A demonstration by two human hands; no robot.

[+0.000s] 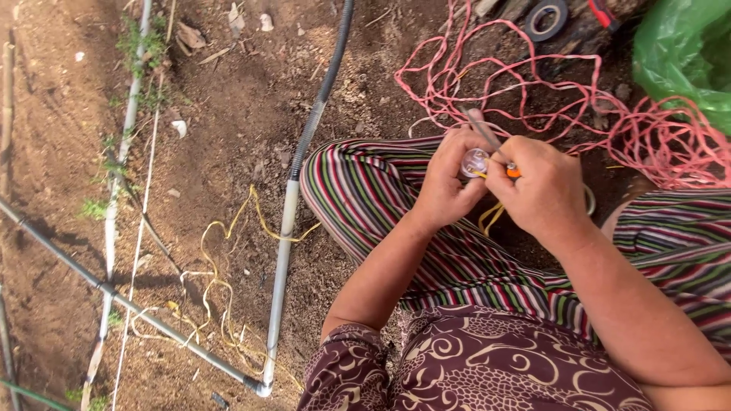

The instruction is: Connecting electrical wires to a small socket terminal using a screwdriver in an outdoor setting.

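A: Left hand?
B: I see its fingers curled around a small clear round piece, above the striped knee.
A: Right hand?
B: Pinching an orange-handled tool against it, yellow cord dangling below.

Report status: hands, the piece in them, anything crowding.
Left hand grips small clear round piece. Right hand works thin tool against it. Pink cord tangled just beyond.

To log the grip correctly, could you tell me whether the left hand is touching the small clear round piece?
Touching. The head view shows the left hand with its fingertips closed directly against the clear round piece; no gap shows.
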